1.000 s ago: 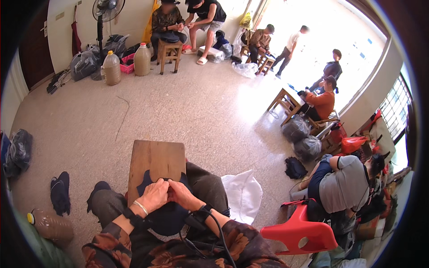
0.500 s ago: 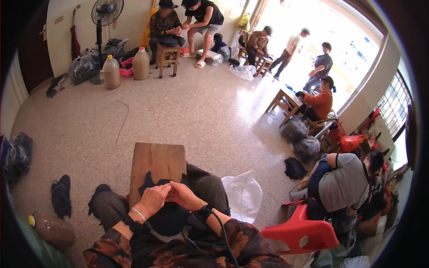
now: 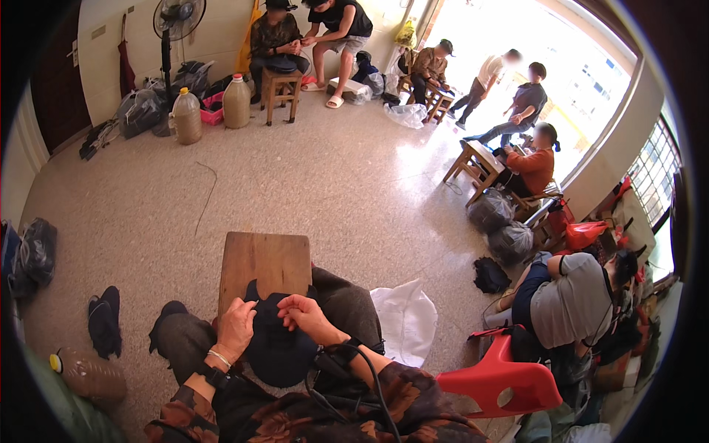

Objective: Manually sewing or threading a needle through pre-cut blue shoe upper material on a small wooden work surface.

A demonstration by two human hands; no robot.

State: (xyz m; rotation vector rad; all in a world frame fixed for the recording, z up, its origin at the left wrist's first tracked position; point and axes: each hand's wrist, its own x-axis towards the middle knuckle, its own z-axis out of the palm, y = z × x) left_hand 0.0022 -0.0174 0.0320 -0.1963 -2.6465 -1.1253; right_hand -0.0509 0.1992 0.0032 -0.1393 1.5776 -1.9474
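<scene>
A dark navy cloth piece (image 3: 277, 358) lies over the near part of a wooden stool (image 3: 266, 258) and toward my lap. It has a rounded near edge and a pointed corner at the far left. Over its left side, my left hand (image 3: 235, 328) is closed with thumb and forefinger pinched; anything in the pinch is too small to name. Above the right part of the cloth is my right hand (image 3: 304, 317), its fingers curled toward the thumb. Whatever it may hold cannot be made out. A gap separates the two hands.
Dark cloth bundles (image 3: 105, 321) and a brown-filled jug (image 3: 88, 375) lie to my left. A white sack (image 3: 405, 321) is by my right knee, near a red plastic chair (image 3: 502, 380). A person in grey (image 3: 572, 303) bends over at the right. Several people sit or stand farther off.
My hands were together over the cloth and have moved apart, the left one toward the left and the right one slightly to the right. More of the cloth shows between them.
</scene>
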